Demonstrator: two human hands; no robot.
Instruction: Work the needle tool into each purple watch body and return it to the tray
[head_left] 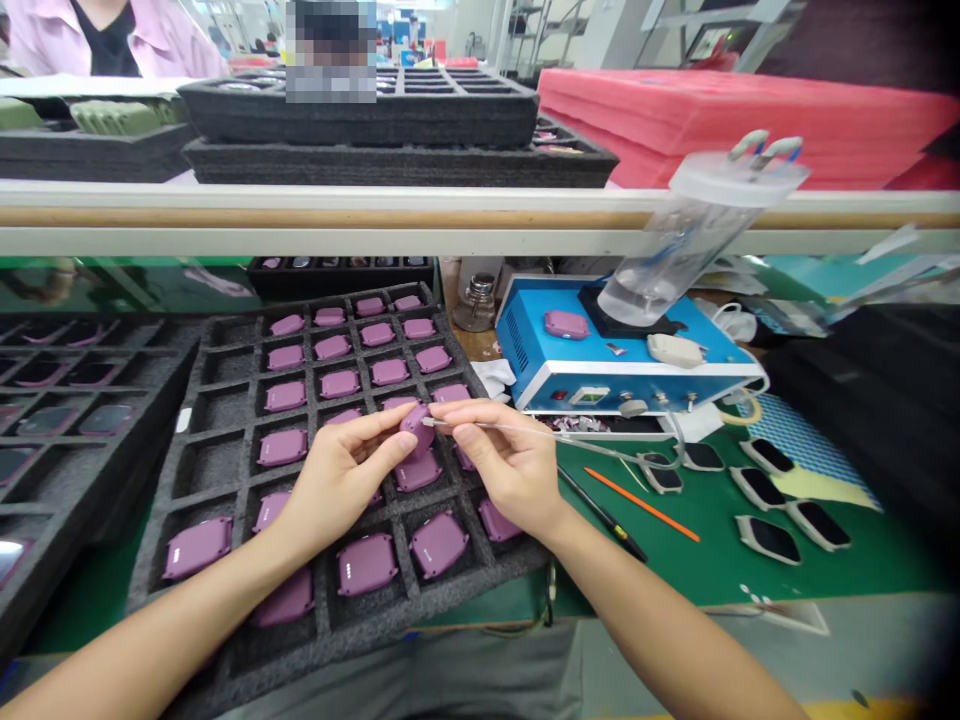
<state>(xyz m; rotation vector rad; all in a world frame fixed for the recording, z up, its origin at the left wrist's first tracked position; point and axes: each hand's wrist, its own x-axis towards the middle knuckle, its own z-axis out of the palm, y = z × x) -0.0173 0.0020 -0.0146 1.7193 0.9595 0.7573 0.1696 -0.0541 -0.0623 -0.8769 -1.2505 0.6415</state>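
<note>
From the left, we note a dark-grey foam tray (71,525) at the left edge of the green table (705,570). Beside it lies a black foam compartment tray (405,615), with rounded purple casings (367,563) seated from its back edge to its front edge. Over this tray's middle, the left hand (330,475) pinches a tilted purple casing (417,430) between thumb and fingers. The right hand (517,470) pinches a slender clear tube (585,440), tip at that casing; contact we cannot confirm. We judge work on this piece under way, unfinished; which seated casings are finished and which remain, we cannot tell. The tube loops before a blue box-shaped machine (716,340) near the back edge. Toward the right edge lie grey-framed, dark-faced pieces (769,538), seemingly outside the present step.
</note>
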